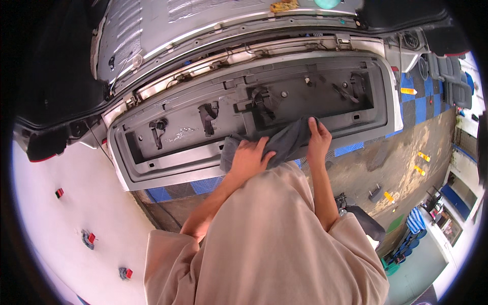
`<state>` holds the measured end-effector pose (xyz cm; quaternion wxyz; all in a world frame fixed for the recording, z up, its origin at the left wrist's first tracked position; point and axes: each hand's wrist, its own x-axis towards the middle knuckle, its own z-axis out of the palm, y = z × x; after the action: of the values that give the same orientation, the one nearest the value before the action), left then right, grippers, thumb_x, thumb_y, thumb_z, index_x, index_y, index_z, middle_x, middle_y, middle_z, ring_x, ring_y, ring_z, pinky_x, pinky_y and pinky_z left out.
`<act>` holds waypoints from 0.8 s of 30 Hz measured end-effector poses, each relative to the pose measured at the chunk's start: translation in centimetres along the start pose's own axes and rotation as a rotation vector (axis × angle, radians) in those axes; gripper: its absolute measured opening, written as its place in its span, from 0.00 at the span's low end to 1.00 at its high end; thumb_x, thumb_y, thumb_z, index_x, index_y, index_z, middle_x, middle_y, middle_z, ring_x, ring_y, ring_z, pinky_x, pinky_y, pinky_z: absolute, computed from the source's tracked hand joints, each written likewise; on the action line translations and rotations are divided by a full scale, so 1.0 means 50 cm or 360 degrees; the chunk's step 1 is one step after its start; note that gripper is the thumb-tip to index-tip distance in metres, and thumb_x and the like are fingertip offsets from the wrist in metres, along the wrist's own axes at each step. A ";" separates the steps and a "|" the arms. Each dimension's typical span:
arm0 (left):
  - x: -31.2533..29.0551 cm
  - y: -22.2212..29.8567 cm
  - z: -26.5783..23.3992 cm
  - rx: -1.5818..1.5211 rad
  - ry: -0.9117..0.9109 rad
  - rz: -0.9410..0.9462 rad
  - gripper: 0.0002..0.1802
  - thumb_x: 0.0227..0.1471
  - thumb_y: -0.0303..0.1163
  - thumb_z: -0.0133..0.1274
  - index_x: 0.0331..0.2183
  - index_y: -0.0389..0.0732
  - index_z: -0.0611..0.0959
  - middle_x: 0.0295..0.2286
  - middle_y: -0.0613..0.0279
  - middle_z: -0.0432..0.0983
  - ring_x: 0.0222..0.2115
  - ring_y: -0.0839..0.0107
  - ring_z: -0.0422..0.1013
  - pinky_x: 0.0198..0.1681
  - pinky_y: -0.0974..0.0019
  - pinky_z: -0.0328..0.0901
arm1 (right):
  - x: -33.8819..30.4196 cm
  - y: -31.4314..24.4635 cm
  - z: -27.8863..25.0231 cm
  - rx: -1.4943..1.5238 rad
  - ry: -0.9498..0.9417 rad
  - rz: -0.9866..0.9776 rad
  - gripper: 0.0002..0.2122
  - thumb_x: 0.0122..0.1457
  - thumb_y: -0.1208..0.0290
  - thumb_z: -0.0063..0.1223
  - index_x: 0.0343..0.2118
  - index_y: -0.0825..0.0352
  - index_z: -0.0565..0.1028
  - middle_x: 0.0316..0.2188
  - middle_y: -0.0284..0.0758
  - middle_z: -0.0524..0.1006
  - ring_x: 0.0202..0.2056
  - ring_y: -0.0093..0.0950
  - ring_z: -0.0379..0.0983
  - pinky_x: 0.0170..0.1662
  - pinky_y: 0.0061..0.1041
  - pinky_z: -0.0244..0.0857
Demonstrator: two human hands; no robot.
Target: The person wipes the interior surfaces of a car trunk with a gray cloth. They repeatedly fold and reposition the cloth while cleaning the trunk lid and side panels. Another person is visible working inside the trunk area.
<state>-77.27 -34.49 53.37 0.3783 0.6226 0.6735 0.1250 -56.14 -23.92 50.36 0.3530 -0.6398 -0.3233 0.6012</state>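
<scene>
A dark grey cloth [287, 145] is bunched between my two hands over the near edge of a lowered vehicle tailgate [198, 165]. My left hand [249, 158] grips the cloth's left part, with thumb and fingers spread across it. The upper right corner of the cloth is pinched in my right hand [318, 140]. The tailgate's grey inner panel has two recessed trays; black straps [208, 119] are fixed in them. Whitish wet streaks [182, 133] show on the left tray's floor.
Beyond the tailgate lies the bare metal cargo floor [168, 25], with a yellow-brown sponge-like piece [283, 5] and a light green round thing [327, 3] on it. Several yellow bottles [408, 91] and grey seats [455, 76] stand to the right. A white wall [56, 223] is on the left.
</scene>
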 end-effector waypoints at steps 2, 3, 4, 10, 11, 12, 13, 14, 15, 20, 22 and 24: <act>0.031 0.001 0.020 0.0199 0.0300 0.0126 0.31 0.49 0.42 0.66 0.53 0.41 0.77 0.41 0.51 0.78 0.42 0.55 0.75 0.48 0.56 0.66 | 0.028 0.028 0.028 -0.0984 0.0009 -0.0394 0.12 0.66 0.65 0.54 0.39 0.71 0.80 0.40 0.38 0.81 0.43 0.36 0.76 0.47 0.37 0.69; 0.041 -0.001 0.027 0.0299 0.0441 0.0171 0.32 0.49 0.41 0.66 0.54 0.41 0.77 0.44 0.53 0.77 0.43 0.56 0.74 0.48 0.56 0.67 | 0.047 0.048 0.058 -0.1497 0.0000 -0.0682 0.13 0.65 0.64 0.54 0.40 0.72 0.80 0.41 0.40 0.79 0.45 0.39 0.75 0.48 0.39 0.67; 0.052 -0.006 0.029 0.0259 0.0354 0.0132 0.34 0.48 0.38 0.65 0.56 0.42 0.75 0.52 0.55 0.71 0.49 0.56 0.70 0.51 0.54 0.65 | 0.061 0.067 0.088 -0.1996 0.0033 -0.1027 0.15 0.65 0.63 0.53 0.40 0.72 0.80 0.42 0.42 0.78 0.47 0.42 0.73 0.48 0.41 0.66; 0.054 -0.033 0.027 0.0349 0.0443 0.0136 0.34 0.46 0.39 0.65 0.55 0.39 0.77 0.54 0.55 0.68 0.52 0.56 0.65 0.58 0.47 0.59 | 0.112 0.100 0.185 -0.2120 -0.0172 -0.1468 0.11 0.60 0.65 0.54 0.36 0.69 0.80 0.42 0.41 0.74 0.50 0.42 0.70 0.52 0.41 0.62; 0.048 -0.033 0.031 0.0342 0.0420 0.0124 0.34 0.46 0.39 0.65 0.54 0.38 0.77 0.54 0.55 0.68 0.53 0.57 0.65 0.58 0.47 0.59 | 0.115 0.097 0.187 -0.2342 -0.0325 -0.1247 0.11 0.59 0.66 0.54 0.36 0.68 0.80 0.43 0.41 0.73 0.50 0.41 0.70 0.52 0.41 0.62; 0.045 -0.035 0.034 0.0344 0.0405 0.0122 0.34 0.46 0.39 0.65 0.54 0.38 0.77 0.54 0.55 0.68 0.53 0.57 0.65 0.58 0.47 0.58 | 0.114 0.095 0.184 -0.2493 -0.0417 -0.1166 0.10 0.58 0.67 0.55 0.36 0.68 0.80 0.44 0.41 0.73 0.51 0.40 0.70 0.51 0.41 0.63; 0.048 -0.040 0.034 0.0364 0.0423 0.0155 0.34 0.45 0.39 0.65 0.54 0.38 0.77 0.54 0.55 0.68 0.53 0.57 0.65 0.59 0.47 0.58 | 0.118 0.092 0.181 -0.2604 -0.0448 -0.1174 0.10 0.57 0.67 0.56 0.37 0.67 0.81 0.45 0.40 0.73 0.51 0.39 0.70 0.51 0.41 0.63; 0.041 -0.041 0.037 0.0387 0.0381 0.0194 0.36 0.46 0.42 0.65 0.55 0.38 0.77 0.54 0.55 0.68 0.54 0.58 0.64 0.59 0.48 0.58 | 0.116 0.091 0.177 -0.2660 -0.0571 -0.0960 0.09 0.55 0.69 0.56 0.36 0.67 0.81 0.45 0.39 0.73 0.51 0.38 0.70 0.51 0.40 0.63; 0.038 -0.043 0.039 0.0386 0.0354 0.0205 0.37 0.46 0.43 0.66 0.56 0.37 0.76 0.54 0.55 0.68 0.54 0.57 0.64 0.59 0.48 0.58 | 0.118 0.090 0.173 -0.2575 -0.0551 -0.1028 0.10 0.55 0.69 0.56 0.37 0.67 0.81 0.44 0.39 0.74 0.51 0.39 0.70 0.51 0.41 0.63; 0.031 -0.048 0.051 0.0293 0.0400 0.0219 0.39 0.48 0.43 0.66 0.58 0.37 0.74 0.54 0.54 0.68 0.55 0.56 0.63 0.60 0.46 0.57 | 0.132 0.091 0.162 -0.2442 -0.0450 -0.1290 0.10 0.55 0.71 0.57 0.40 0.66 0.80 0.42 0.39 0.74 0.50 0.39 0.72 0.50 0.41 0.65; 0.034 -0.050 0.051 0.0323 0.0429 0.0240 0.37 0.51 0.42 0.64 0.58 0.37 0.73 0.55 0.54 0.68 0.55 0.54 0.63 0.60 0.45 0.57 | 0.143 0.079 0.163 -0.2494 -0.0579 -0.1233 0.10 0.54 0.72 0.57 0.39 0.66 0.80 0.42 0.38 0.74 0.48 0.39 0.73 0.48 0.42 0.67; 0.036 -0.051 0.050 0.0336 0.0384 0.0259 0.36 0.52 0.43 0.63 0.58 0.38 0.73 0.55 0.54 0.68 0.55 0.55 0.63 0.60 0.45 0.58 | 0.155 0.063 0.169 -0.2556 -0.0730 -0.0973 0.09 0.54 0.73 0.57 0.37 0.67 0.79 0.41 0.39 0.74 0.47 0.39 0.73 0.48 0.42 0.67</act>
<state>-77.39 -34.05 49.37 0.2160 0.6918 0.6708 0.1575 -64.07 -18.62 43.29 -0.1305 -0.4438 -0.8669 0.1860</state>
